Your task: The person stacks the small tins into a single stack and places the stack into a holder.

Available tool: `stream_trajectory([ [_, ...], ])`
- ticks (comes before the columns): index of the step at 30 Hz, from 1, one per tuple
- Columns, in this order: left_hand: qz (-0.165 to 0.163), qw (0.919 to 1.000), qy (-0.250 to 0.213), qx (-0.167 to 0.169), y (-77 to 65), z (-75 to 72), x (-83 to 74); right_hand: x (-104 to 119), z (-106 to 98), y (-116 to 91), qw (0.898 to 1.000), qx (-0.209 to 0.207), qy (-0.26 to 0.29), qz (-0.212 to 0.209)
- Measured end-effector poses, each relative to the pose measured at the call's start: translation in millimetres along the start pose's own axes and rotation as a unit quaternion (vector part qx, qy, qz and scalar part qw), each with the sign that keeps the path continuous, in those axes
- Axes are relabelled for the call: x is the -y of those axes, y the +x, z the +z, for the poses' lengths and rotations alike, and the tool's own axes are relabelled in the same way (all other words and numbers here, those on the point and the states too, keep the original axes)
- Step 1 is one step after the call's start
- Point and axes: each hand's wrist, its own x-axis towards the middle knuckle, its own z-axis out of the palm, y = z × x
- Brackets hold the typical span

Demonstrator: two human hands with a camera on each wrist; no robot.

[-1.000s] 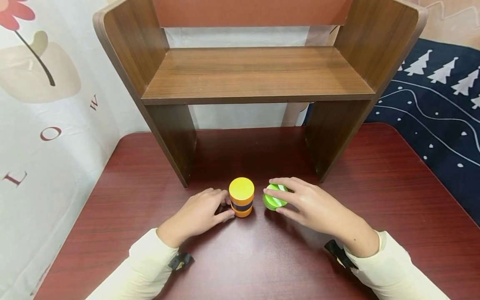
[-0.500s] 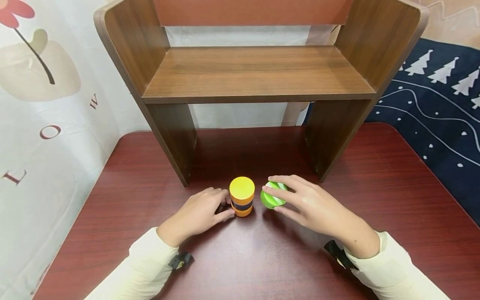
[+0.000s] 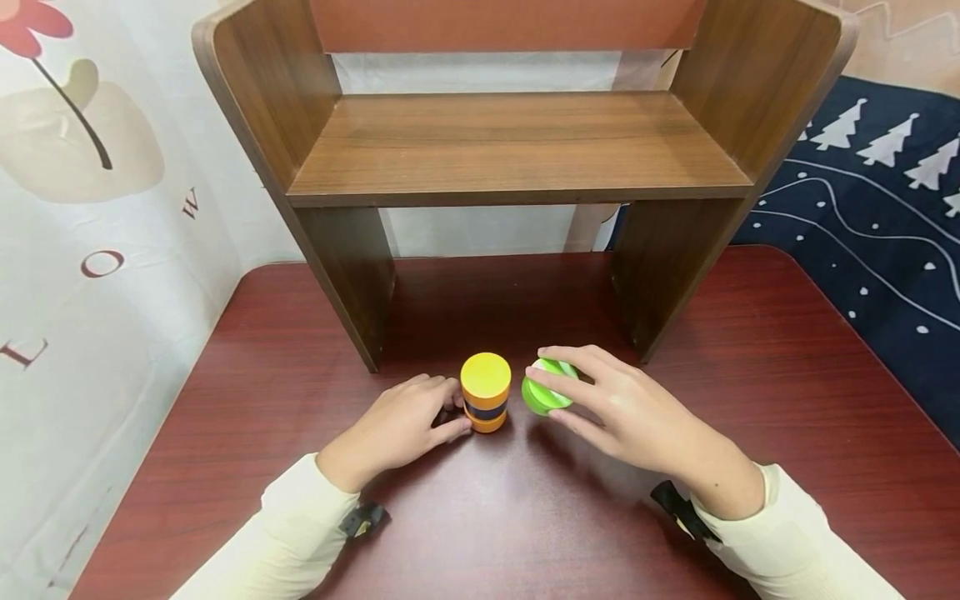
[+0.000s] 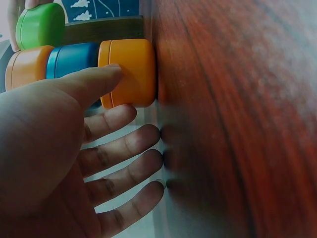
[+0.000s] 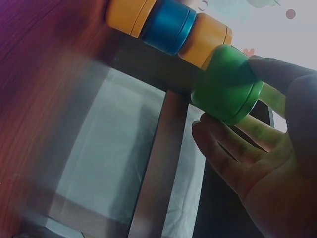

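Observation:
Three small round jars stand stacked in one column on the table: an orange jar [image 4: 138,74] at the bottom, a blue jar [image 5: 167,27] between, and an orange jar with a yellow top [image 3: 486,375] uppermost. My left hand [image 3: 399,423] rests beside the base, its thumb lying against the bottom jar and its index fingertip close beneath. The other left fingers are spread and loosely bent. With thumb and fingers, my right hand [image 3: 626,408] grips a green jar [image 3: 542,400], tilted and off the table, just right of the stack's upper part.
A brown wooden shelf unit [image 3: 517,150] stands on the dark red table [image 3: 480,517] behind the jars. Its side panels [image 3: 660,267] come down left and right of the stack. Printed cloths [image 3: 862,217] hang around the table.
My right hand has lifted the green jar slightly and tipped it a little more. The left hand stays at the stack's base, and the stack has not visibly moved.

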Motion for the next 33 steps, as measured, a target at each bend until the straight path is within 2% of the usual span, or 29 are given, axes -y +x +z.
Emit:
stream_trajectory([
  [33,0.013,0.9999,0.000,-0.007,1.1,-0.7,0.7,7.9,-9.9,19.0,1.000,0.005,0.010,-0.019],
])
